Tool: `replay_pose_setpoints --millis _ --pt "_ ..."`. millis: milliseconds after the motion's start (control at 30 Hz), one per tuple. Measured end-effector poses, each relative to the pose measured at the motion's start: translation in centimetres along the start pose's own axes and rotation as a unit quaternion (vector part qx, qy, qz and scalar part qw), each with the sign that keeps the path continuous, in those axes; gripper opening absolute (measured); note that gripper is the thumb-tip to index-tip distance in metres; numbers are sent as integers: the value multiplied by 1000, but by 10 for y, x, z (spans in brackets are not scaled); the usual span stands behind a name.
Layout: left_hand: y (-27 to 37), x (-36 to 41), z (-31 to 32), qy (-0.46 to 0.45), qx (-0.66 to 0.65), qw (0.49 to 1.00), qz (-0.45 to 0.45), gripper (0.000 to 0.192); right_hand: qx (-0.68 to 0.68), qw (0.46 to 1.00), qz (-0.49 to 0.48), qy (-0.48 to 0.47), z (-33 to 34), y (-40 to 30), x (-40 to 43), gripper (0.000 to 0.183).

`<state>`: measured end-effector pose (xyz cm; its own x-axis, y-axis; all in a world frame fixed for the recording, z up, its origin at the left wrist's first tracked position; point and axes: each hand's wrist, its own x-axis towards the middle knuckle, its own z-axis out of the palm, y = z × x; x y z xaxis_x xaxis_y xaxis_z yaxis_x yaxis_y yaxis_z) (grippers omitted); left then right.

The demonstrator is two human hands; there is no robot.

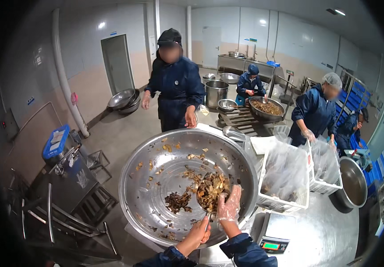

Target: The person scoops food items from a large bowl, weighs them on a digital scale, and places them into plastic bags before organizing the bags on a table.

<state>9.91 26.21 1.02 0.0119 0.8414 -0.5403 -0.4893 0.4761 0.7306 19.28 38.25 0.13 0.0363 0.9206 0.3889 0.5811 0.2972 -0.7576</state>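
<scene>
My bare left hand [196, 234] grips the handle of a metal scoop [207, 213] over the near right part of a large steel basin [132, 210]. Chopped brown and yellowish food pieces [214, 187] are heaped in the scoop. At the right side of that heap is my right hand [230, 207], in a clear plastic glove, its thumb and fingers apart and its palm side partly hidden. Left of the scoop, a small dark pile of chopped food [178, 202] lies on the basin's bottom. Scattered bits cling to the wall.
Right of the basin are a digital scale [275, 232], white plastic baskets [283, 207] lined with bags, and another scoop [234, 132]. A co-worker [178, 86] stands beyond the basin; another [317, 110] handles a bag. A steel basin [353, 182] sits at the right.
</scene>
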Motion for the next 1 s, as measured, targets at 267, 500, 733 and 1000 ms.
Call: replay_pose_setpoints --millis 267,500,733,1000 --pt "-35 -32 -11 -22 41 999 17 46 -23 956 -265 -124 -43 -7 26 60" --pt "-60 -50 1 -58 38 997 34 46 -214 885 -214 -354 -59 -35 11 70" --pt "-77 -50 13 -50 58 997 -4 48 55 966 -15 -251 -92 14 17 38" --pt "-81 -44 59 -109 145 980 -82 47 583 738 339 -8 -175 105 -2 20"
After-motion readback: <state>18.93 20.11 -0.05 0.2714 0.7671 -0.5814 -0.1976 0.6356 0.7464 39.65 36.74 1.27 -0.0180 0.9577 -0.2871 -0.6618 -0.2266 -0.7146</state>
